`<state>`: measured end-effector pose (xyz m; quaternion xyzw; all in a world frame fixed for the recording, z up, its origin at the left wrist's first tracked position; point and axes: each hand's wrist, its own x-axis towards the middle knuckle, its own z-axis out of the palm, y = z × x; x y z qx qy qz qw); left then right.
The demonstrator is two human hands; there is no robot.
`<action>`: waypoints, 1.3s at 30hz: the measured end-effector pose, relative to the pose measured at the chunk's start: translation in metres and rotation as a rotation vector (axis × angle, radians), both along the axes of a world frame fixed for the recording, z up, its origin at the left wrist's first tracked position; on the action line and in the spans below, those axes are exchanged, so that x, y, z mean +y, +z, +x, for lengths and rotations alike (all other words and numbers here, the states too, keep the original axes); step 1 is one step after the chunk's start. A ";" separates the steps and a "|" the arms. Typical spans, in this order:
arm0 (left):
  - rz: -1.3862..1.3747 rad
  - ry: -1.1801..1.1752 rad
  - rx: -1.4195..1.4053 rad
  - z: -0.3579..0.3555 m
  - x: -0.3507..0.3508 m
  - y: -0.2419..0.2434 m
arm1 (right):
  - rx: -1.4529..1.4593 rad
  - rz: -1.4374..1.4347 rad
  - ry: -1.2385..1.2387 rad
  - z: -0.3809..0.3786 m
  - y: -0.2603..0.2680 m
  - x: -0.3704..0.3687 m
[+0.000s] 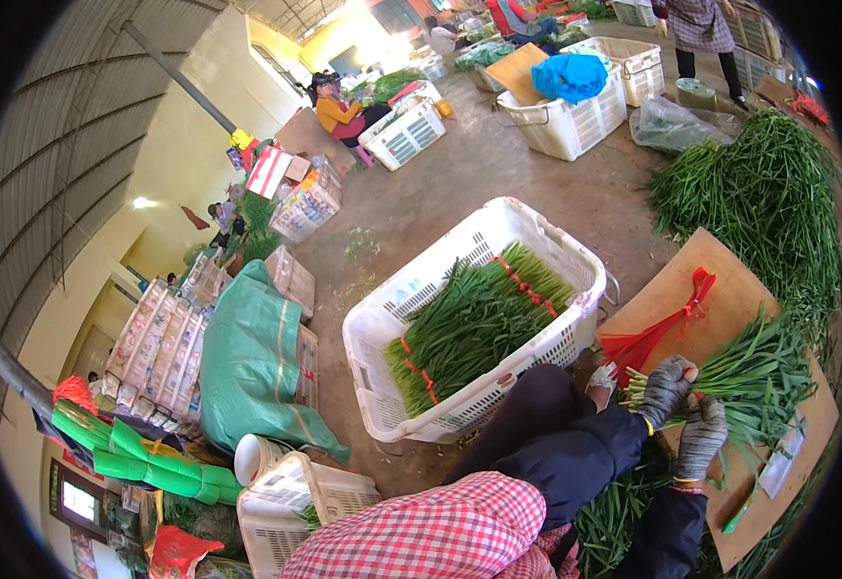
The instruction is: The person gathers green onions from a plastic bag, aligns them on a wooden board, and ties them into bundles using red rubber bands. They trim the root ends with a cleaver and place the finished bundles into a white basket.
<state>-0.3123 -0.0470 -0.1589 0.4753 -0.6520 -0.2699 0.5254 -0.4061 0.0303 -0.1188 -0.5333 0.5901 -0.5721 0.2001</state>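
Note:
My left hand [667, 392], in a grey striped knit glove, grips a bunch of leafy green stalks [750, 373] near its pale cut ends. My right hand [703, 436], gloved alike, closes on the same bunch just below and beside it. The bunch is held over a wooden board [743, 539], its leaves fanned to the right. A knife [783, 459] with a broad blade and green handle lies on that board. Red plastic ties [638, 340], knotted at one end, rest on a second board [725, 275] above the hands.
A white plastic crate [384, 300] beside my legs holds red-tied bundles of greens [464, 326]. Loose greens [754, 188] are heaped at the upper right. A green tarp [251, 354] covers crates at left. A person [345, 112] sits farther off; others work behind.

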 end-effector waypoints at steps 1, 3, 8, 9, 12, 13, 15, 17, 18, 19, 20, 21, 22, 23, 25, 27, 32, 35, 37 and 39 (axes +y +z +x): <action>0.064 -0.015 0.000 -0.002 0.002 0.007 | 0.212 -0.046 -0.029 -0.001 0.019 0.003; 0.021 -0.114 0.076 -0.008 0.005 0.025 | 0.532 -0.109 -0.029 -0.003 0.058 0.008; 0.038 -0.393 0.082 -0.031 -0.016 0.064 | 0.983 -0.264 -0.092 -0.026 0.115 0.002; 0.028 -0.435 0.073 -0.035 -0.024 0.066 | 0.941 -0.121 -0.059 -0.033 0.112 -0.002; 0.066 -0.510 -0.218 -0.054 -0.046 0.054 | 0.449 -0.135 -0.017 -0.060 0.070 -0.022; 0.090 -0.526 -0.292 -0.059 -0.052 0.044 | 0.128 0.006 -0.024 -0.067 0.046 -0.029; 0.250 -0.478 -0.384 -0.067 -0.059 0.019 | -0.134 0.181 0.006 -0.088 0.000 -0.043; 0.358 -0.421 -0.578 -0.076 -0.065 -0.004 | -0.377 0.258 -0.031 -0.093 -0.047 -0.058; 0.264 -0.369 -0.522 -0.080 -0.068 -0.013 | -0.284 0.249 0.011 -0.104 -0.060 -0.061; 0.269 -0.384 -0.502 -0.083 -0.072 -0.021 | -0.254 0.160 0.025 -0.111 -0.070 -0.064; 0.320 -0.404 -0.500 -0.086 -0.075 -0.025 | -0.367 0.235 0.028 -0.116 -0.077 -0.069; 0.361 -0.421 -0.494 -0.089 -0.079 -0.028 | -0.469 0.221 0.099 -0.121 -0.081 -0.075; 0.313 -0.393 -0.517 -0.091 -0.081 -0.028 | -0.457 0.212 0.112 -0.123 -0.081 -0.080; 0.292 -0.378 -0.518 -0.091 -0.082 -0.028 | -0.416 0.272 0.082 -0.125 -0.079 -0.084; 0.259 -0.364 -0.510 -0.091 -0.082 -0.024 | -0.344 0.315 0.093 -0.125 -0.069 -0.089; 0.196 -0.340 -0.442 -0.084 -0.076 -0.021 | -0.423 0.314 0.095 -0.118 -0.058 -0.087; 0.090 -0.471 -0.494 -0.064 -0.066 -0.013 | -0.106 0.343 -0.105 -0.095 -0.035 -0.072; 0.003 -0.434 -0.512 -0.064 -0.064 0.006 | -0.365 0.257 -0.081 -0.089 -0.023 -0.060; 0.092 -0.450 -0.631 -0.063 -0.058 0.023 | -0.476 0.173 -0.015 -0.087 -0.016 -0.047; 0.139 -0.470 -0.732 -0.061 -0.051 0.037 | -0.539 0.248 -0.040 -0.084 -0.013 -0.038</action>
